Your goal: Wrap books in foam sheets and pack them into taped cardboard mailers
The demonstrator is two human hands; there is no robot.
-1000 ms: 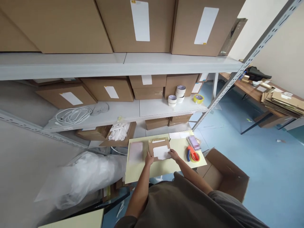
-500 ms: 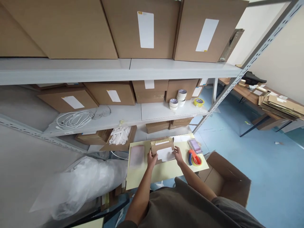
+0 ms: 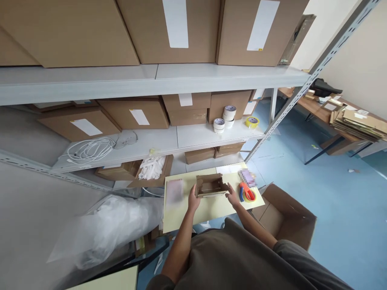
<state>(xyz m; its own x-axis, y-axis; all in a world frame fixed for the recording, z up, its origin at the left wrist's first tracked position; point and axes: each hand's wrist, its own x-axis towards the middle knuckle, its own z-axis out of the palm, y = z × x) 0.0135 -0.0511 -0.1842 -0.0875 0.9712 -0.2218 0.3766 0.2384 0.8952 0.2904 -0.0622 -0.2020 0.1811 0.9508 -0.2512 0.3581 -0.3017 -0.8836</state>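
Note:
A small cardboard box (image 3: 211,194) with an open top faces me over the pale yellow table (image 3: 208,212). Its hollow inside shows, and its upper rim looks ragged. My left hand (image 3: 193,199) grips the box's left side, thumb toward the near edge. At the right side, my right hand (image 3: 232,196) holds the near corner with its fingers. A red and blue tape dispenser (image 3: 248,192) with a tape roll lies to the right of that hand. Left of the box is a flat translucent pinkish sheet or bag (image 3: 174,191).
Shelving (image 3: 139,141) with boxes rises in front. White tape rolls (image 3: 219,125), a yellow roll (image 3: 251,121) and a coiled white cable (image 3: 90,150) sit on its middle shelf. A large open carton (image 3: 293,217) stands at right, bulky plastic wrap (image 3: 117,221) at left.
The box has been tipped so that its open inside now shows instead of the labelled, taped face. Both hands remain on it at either side. My view has shifted slightly.

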